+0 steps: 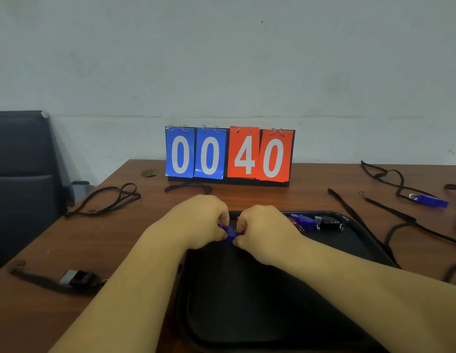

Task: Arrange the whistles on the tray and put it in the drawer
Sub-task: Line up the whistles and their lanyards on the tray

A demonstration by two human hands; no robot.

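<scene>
- The black tray (272, 314) lies nearest us on the brown tabletop (56, 245), and our forearms reach over it.
- To the left of the tray, a black whistle (78, 278) lies on the tabletop with its strap trailing left.
- Our left hand (201, 220) and right hand (262, 230) meet over the far left part of the tray. Each has a narrow grip, fingers curled in, pinching one small blue whistle (229, 231) between them.
- Along the tray's far edge, just right of our right hand, a second blue whistle (304, 221) and a second black whistle (328, 222) lie side by side. Something reddish peeks out beside them, too hidden to name.
- Loose black cords lie on the tabletop: a left cord (107, 200) in loops and right cords (389, 212) beside the tray.
- Farther right, a third blue whistle (430, 200) lies on the tabletop, tied to a cord.
- At the back, a flip scoreboard (229, 154) stands against the wall, reading 00 in blue and 40 in red.
- A dark chair (20, 174) stands at far left.
</scene>
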